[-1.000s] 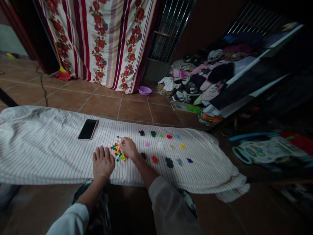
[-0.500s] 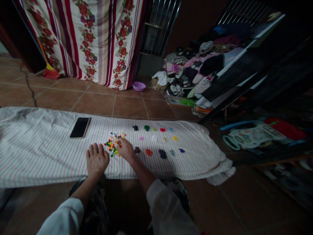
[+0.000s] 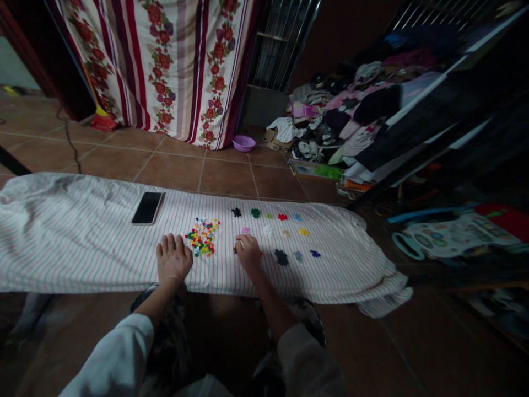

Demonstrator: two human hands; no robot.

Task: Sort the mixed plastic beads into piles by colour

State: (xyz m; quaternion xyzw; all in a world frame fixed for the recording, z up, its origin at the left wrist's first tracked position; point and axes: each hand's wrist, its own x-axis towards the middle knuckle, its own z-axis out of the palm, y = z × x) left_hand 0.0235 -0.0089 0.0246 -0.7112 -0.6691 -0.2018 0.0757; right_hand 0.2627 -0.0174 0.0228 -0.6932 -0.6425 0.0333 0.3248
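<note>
My left hand [image 3: 173,258] lies flat on the striped cloth [image 3: 103,248], fingers stretched out, just left of a mixed heap of small coloured pieces [image 3: 202,238]. With fingertips pinched together, my right hand [image 3: 249,252] is over the brown and orange piles and mostly covers them. Whatever sits in the pinch is too small to make out. Small single-colour piles surround that hand: pink [image 3: 245,230] and white [image 3: 268,230] just beyond it, dark grey [image 3: 281,257] to its right. Farther back are black [image 3: 236,212], green [image 3: 255,213] and red [image 3: 282,216] piles.
A phone [image 3: 147,208] lies on the cloth at the left. Beyond the cloth, a purple basin [image 3: 243,144] stands on the tiled floor by a flowered curtain [image 3: 173,71]. Heaped clothes [image 3: 330,118] fill the back right, and a toy panel [image 3: 450,234] is at the right.
My right hand has moved right, from the mixed heap to the brown and orange piles. My left hand stays flat beside the heap. The whole view has shifted slightly.
</note>
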